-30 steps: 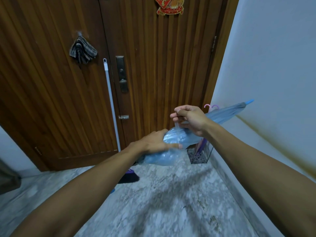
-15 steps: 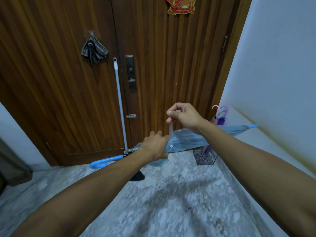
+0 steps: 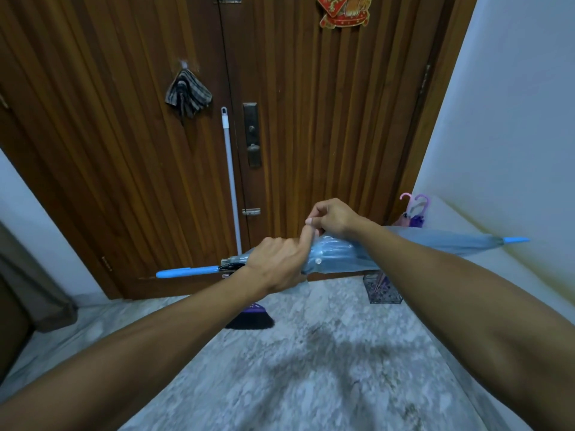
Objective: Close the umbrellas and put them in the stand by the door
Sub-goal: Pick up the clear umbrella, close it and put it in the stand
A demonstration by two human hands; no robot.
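I see the left hand (image 3: 277,265) curled round the folded blue umbrella (image 3: 342,255), forefinger raised; just beyond it, right hand (image 3: 334,217) fingertips pinch its strap.

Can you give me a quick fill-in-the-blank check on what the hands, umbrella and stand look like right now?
1. The blue umbrella is held roughly ____, handle toward the person's left.
2. The left hand grips the umbrella near its ____ end.
3. The right hand pinches the umbrella's closing ____.
4. The umbrella stand sits on the floor beside the ____ wall.

Missing words: horizontal; handle; strap; right
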